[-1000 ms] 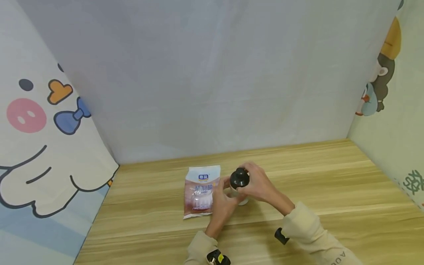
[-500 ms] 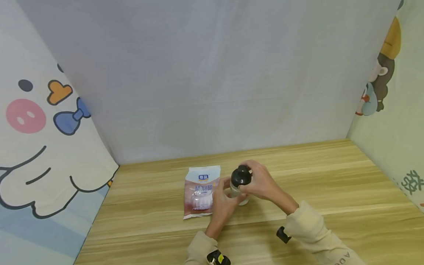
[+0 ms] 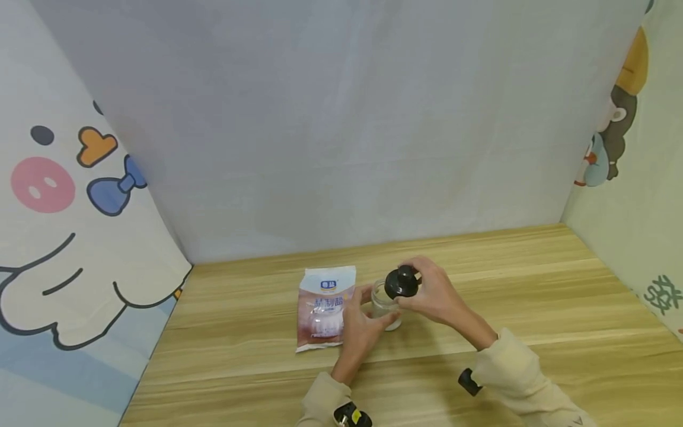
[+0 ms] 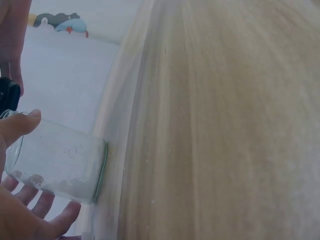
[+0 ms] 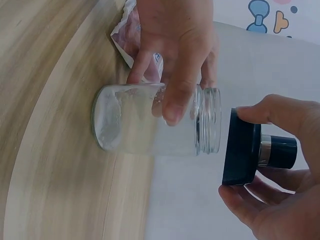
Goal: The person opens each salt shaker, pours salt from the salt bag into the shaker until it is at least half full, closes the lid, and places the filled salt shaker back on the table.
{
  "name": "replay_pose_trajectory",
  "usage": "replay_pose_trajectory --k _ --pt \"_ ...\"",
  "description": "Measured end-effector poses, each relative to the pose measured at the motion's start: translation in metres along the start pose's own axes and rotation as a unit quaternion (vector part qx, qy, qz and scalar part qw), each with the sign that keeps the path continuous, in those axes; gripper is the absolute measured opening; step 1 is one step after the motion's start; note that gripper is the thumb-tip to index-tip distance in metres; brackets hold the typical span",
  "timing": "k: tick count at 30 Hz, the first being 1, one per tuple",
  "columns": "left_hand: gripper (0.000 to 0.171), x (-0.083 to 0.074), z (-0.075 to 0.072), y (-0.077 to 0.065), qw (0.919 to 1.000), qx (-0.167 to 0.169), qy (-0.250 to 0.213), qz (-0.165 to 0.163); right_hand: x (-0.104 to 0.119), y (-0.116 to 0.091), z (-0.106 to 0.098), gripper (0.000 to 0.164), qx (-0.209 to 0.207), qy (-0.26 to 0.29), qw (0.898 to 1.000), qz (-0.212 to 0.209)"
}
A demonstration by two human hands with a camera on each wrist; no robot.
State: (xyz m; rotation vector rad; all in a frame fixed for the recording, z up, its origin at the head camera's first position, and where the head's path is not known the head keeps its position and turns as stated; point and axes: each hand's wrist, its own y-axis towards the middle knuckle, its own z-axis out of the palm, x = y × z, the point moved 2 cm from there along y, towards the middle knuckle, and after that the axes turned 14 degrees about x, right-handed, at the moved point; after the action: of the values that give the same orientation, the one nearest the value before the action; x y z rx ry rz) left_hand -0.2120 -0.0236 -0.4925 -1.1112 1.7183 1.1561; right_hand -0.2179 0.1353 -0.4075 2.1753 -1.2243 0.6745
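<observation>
A clear glass jar (image 5: pixel 145 120) with a threaded neck stands upright on the wooden table; some whitish grains show near its bottom. My left hand (image 3: pixel 361 326) grips the jar around its side, thumb on the near side and fingers behind. In the right wrist view the black lid (image 5: pixel 242 147), which has a knob and a silver band, is off the jar and just above its mouth. My right hand (image 3: pixel 433 293) pinches the lid by its rim between thumb and fingers. In the left wrist view the jar (image 4: pixel 60 160) is seen from the side, with the lid partly cut off.
A printed salt packet (image 3: pixel 325 311) lies flat on the table (image 3: pixel 240 356), just left of the jar. A grey cloth backdrop (image 3: pixel 341 148) rises behind the table, with cartoon-printed sheets on both sides.
The right hand has lifted the black lid off the jar and moved it to the right, exposing the jar's mouth. The left hand and the packet have stayed in place.
</observation>
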Motion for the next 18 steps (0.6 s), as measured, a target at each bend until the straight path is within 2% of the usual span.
replay_pose_trajectory --k 18 --pt "0.061 -0.001 0.001 -0.001 0.9998 -0.004 -0.005 -0.017 -0.019 -0.019 -0.01 0.052 -0.011 -0.01 1.0 0.013"
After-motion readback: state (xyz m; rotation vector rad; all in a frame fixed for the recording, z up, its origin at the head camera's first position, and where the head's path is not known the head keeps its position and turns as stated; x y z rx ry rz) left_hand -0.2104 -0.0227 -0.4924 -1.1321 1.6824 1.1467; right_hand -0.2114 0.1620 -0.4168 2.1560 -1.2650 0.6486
